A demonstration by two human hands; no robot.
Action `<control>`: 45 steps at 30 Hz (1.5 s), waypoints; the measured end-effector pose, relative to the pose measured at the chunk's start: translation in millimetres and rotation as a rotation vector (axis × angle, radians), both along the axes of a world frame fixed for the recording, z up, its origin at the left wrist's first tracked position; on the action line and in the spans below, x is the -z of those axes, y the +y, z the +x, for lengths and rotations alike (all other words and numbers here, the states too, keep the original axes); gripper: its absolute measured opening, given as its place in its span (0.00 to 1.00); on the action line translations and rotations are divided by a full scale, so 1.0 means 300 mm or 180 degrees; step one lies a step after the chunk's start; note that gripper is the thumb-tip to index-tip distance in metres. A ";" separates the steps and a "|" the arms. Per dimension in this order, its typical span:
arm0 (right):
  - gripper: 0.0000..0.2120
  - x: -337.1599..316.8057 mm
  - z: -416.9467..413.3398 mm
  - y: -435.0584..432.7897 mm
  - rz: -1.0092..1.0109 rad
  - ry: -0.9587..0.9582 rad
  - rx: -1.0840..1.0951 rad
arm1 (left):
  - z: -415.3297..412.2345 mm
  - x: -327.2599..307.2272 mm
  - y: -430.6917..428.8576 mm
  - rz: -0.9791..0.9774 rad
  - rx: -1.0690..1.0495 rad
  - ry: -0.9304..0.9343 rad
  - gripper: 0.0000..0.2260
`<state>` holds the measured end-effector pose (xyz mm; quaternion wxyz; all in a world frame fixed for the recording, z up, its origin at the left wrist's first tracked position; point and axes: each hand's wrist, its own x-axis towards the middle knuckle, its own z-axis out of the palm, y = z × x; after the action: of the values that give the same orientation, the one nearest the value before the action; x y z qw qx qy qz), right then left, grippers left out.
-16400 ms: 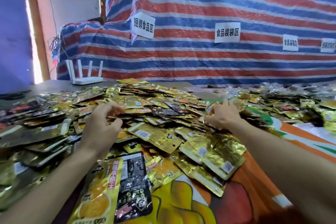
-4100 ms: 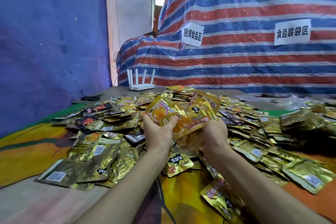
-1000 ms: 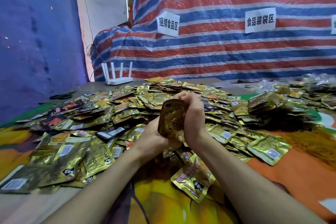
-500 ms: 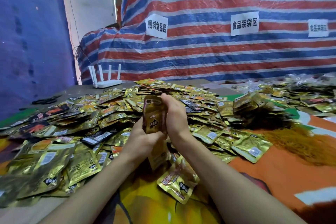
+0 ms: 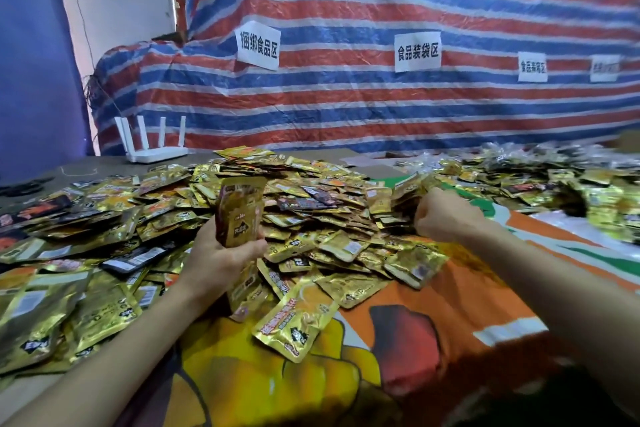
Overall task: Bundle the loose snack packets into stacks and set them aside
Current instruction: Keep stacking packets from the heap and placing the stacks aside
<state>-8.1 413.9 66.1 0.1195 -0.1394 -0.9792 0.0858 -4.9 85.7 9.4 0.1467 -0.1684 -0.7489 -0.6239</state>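
A red, white and blue striped tarp [image 5: 381, 107] fills the far side, with a blue wall [image 5: 31, 62] at the left. In front of them the worktop [image 5: 104, 168] runs the whole width. It is grey at the far left and covered nearer by a printed cloth [image 5: 433, 315] in orange, yellow and green. A broad heap [image 5: 311, 198] of loose gold and dark snack packets lies across the left and middle of the worktop, overlapping at all angles. A second heap [image 5: 561, 184], blurred, lies at the far right, with a strip of cloth between the two.

The hands are well apart. The left hand [image 5: 221, 256], near the middle, is clamped round the lower half of a stack [image 5: 239, 211] of packets. The stack stands upright above the heap's near edge, and packet ends poke out below the hand. The right hand [image 5: 446, 218] is at the heap's right edge, fingers curled, against a clump of packets. It is blurred, so I cannot tell whether it grips any.

A white router [image 5: 152, 149] with four aerials stands at the far left, close to the tarp. White paper signs [image 5: 258, 45] hang on the tarp. One gold packet [image 5: 294, 322] lies alone on the cloth, near, just right of the left forearm.
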 end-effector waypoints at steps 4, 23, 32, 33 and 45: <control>0.05 0.006 0.030 0.169 0.0556 -0.0331 0.0306 | -0.009 0.002 0.000 0.0049 0.0075 -0.0091 0.09; 0.05 -0.007 0.026 0.216 0.0485 0.0420 0.0703 | -0.011 -0.001 -0.006 0.0276 0.0119 -0.0187 0.07; 0.08 -0.034 0.024 0.239 0.0966 0.0257 0.0770 | -0.018 0.001 -0.014 0.0279 0.0124 -0.0208 0.07; 0.09 -0.033 0.023 0.241 0.0997 0.0251 0.0762 | -0.018 0.000 -0.013 0.0288 0.0125 -0.0220 0.07; 0.03 -0.057 0.042 0.229 0.0581 0.0372 0.0408 | -0.011 -0.013 -0.011 0.0529 0.0271 -0.0309 0.11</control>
<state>4.5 482.5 83.1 0.1937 -0.1850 -0.9634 -0.0034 -8.3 82.3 13.2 0.0971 -0.1569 -0.6930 -0.6969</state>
